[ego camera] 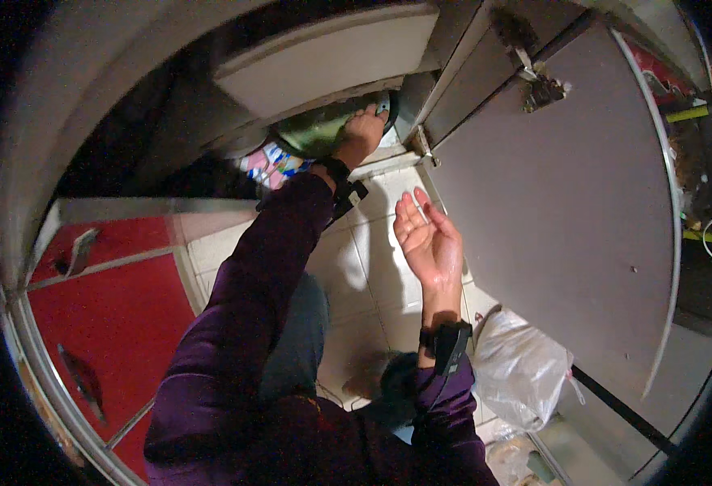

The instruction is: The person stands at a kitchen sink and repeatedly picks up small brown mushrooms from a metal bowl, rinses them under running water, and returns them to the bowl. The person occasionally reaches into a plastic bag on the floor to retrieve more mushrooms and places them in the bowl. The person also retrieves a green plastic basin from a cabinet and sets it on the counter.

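My left hand (365,132) reaches into the cabinet at the top centre, its fingers touching the rim area of a round, greenish object (319,129), perhaps a basin or pot. Whether the fingers grip it cannot be made out. Beside that object, to the lower left, lies a pink, white and blue printed packet or cloth (271,164). My right hand (429,240) is held palm up over the tiled floor, wet-looking, fingers apart from the thumb and holding nothing. Both wrists wear black straps with small devices.
An open grey cabinet door (550,200) with a metal hinge (538,85) stands at the right. Below it sits a white plastic bag (523,364). Red cabinet fronts (112,322) with handles are at the left. A pale panel (331,58) hangs above the cabinet opening.
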The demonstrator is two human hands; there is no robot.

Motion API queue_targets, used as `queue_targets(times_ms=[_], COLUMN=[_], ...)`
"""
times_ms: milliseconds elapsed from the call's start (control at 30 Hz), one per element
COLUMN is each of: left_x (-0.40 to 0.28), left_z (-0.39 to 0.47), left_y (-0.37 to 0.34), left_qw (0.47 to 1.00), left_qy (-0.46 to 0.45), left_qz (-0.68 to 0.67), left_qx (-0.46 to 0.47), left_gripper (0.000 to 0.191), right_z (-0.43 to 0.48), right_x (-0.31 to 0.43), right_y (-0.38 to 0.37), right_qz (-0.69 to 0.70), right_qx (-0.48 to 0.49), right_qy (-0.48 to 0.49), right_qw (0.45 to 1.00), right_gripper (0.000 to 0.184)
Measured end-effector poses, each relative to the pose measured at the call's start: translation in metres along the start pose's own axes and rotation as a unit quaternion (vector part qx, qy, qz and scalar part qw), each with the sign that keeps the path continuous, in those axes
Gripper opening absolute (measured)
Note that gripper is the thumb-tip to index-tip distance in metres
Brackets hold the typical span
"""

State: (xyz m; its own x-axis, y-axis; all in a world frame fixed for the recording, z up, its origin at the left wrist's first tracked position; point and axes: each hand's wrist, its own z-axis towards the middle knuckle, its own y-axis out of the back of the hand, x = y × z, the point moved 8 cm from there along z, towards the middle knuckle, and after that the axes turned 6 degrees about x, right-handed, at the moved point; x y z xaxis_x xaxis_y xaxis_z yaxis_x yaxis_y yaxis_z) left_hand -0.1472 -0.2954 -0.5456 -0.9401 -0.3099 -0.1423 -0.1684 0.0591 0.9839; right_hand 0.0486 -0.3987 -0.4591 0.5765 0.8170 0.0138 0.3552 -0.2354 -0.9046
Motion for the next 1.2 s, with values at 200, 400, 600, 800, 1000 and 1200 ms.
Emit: queue_targets(times_ms=[200, 400, 600, 800, 1000, 1200], left_x=[-0.002, 0.003, 0.022, 0.061, 0.03, -0.04], left_z=[0.044, 0.034, -0.057, -0.129, -0.208, -0.258], left_y=[-0.003, 0.006, 0.063, 0.058, 0.074, 0.158], left_qw=[0.987, 0.994, 0.986, 0.952, 0.961, 0.948], left_qy=[-0.103, -0.098, -0.042, 0.015, 0.077, 0.03], left_qz=[0.07, 0.035, 0.114, -0.147, -0.117, -0.227], left_qx=[-0.099, -0.026, -0.112, -0.269, -0.238, -0.221], left_gripper=[0.036, 0.022, 0.012, 0.016, 0.018, 0.014], right_z=[0.004, 0.004, 0.005, -0.035, -0.137, -0.253], right_x=[0.019, 0.011, -0.005, -0.005, 0.055, 0.18], right_y=[0.057, 0.066, 0.043, -0.019, -0.136, -0.247], right_qz=[-0.065, -0.003, 0.03, -0.044, -0.383, -0.669], right_qx=[0.009, 0.004, -0.054, -0.093, -0.078, -0.206], right_qy=[0.045, 0.05, 0.035, 0.1, 0.221, 0.415], right_qw=[0.997, 0.999, 0.997, 0.99, 0.893, 0.582], right_gripper=[0.031, 0.026, 0.02, 0.022, 0.024, 0.028])
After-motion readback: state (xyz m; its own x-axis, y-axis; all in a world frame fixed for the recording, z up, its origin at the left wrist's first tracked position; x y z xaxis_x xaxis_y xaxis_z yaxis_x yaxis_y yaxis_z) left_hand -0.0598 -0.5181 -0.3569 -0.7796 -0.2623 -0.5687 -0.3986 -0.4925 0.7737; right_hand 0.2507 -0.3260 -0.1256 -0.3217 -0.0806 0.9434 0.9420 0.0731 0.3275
